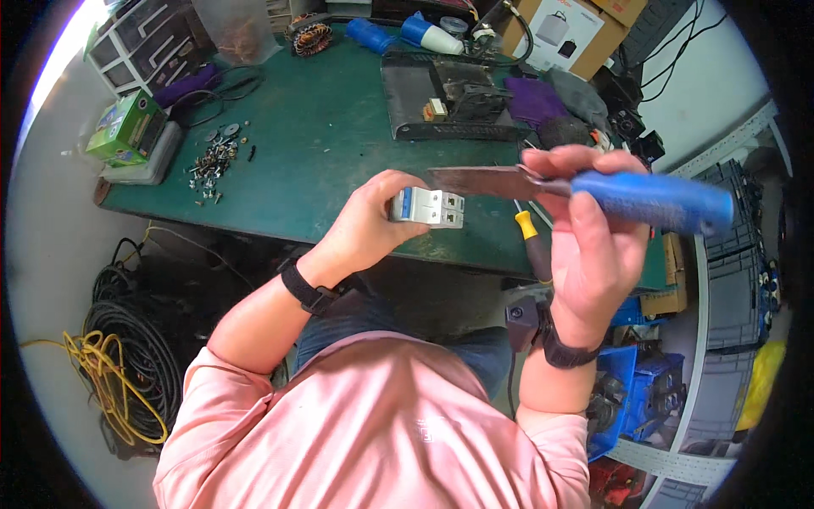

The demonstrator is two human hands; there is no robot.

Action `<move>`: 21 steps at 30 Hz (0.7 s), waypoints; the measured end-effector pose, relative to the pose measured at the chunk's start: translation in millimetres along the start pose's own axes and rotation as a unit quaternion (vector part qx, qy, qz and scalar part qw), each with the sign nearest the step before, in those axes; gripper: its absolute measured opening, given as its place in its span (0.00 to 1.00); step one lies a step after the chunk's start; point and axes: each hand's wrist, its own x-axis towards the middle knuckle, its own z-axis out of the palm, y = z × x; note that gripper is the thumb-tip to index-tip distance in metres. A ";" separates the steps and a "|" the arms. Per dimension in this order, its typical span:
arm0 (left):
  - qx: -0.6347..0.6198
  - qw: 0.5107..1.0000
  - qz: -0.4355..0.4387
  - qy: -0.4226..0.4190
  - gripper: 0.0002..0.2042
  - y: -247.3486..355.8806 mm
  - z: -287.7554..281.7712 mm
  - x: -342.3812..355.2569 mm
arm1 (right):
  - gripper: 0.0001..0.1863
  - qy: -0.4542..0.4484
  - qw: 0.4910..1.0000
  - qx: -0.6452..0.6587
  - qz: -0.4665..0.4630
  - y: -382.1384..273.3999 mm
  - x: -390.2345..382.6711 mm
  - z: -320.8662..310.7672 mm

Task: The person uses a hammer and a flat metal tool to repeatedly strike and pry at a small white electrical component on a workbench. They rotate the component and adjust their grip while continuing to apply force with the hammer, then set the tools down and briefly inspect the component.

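Labels: the blue-handled blade tool (653, 202) carries faint markings along its grip, too blurred to read. Small print covers the green box (127, 129) at far left; the cardboard box (585, 42) at the back has a white panel with outline drawings. A small pale mark sits on the pink shirt (373, 424).

Hands: left hand (365, 216) pinches the white module with a blue toggle (431, 209) between thumb and fingers, over the front part of the table. Right hand (598, 233) has thumb and fingers wrapped around the tool near its neck; the blade points left, its end just beside the module. Contact: cannot tell.

Surface: green table (314, 161), scuffed. Loose screws (219, 159) lie at left, a dark metal casing (415, 97) behind, a yellow-and-black screwdriver (532, 242) beside the right hand.

Room: pale walls; coiled black cable (157, 365) and yellow cable (106, 377) at lower left, blue bins (623, 403) at lower right.
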 end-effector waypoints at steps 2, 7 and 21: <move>0.129 0.991 0.041 -0.010 0.20 18.5 -1.2 7.3 | 0.15 0.021 0.999 0.001 -0.036 -6.6 -8.6 -4.7; 0.223 0.969 0.100 -0.046 0.19 23.6 14.3 22.1 | 0.16 0.047 0.998 -0.027 -0.019 -11.2 -23.3 -21.3; 0.290 0.955 0.021 -0.054 0.29 -3.1 10.3 20.1 | 0.17 0.092 0.995 -0.045 0.004 -15.3 -56.5 -53.5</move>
